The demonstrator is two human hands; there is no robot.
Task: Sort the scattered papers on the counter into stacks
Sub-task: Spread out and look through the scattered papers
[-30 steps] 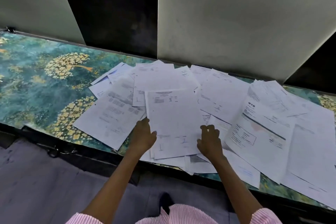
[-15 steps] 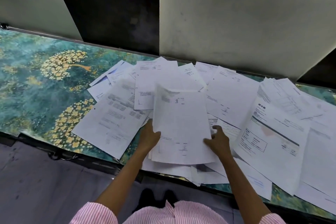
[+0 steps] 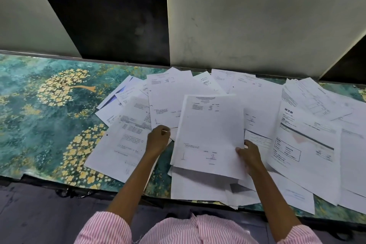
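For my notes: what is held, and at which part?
The right hand pinches the top sheet at its lower right edge; for the left hand, I cannot tell.

We see white printed papers strewn at odd angles, overlapping, across the centre and right of the teal, gold-flowered counter. Several overhang its near edge. At centre frame one sheet, with text at its head and a signature low down, sits lifted off the heap, pinched at its lower right edge by the right hand.
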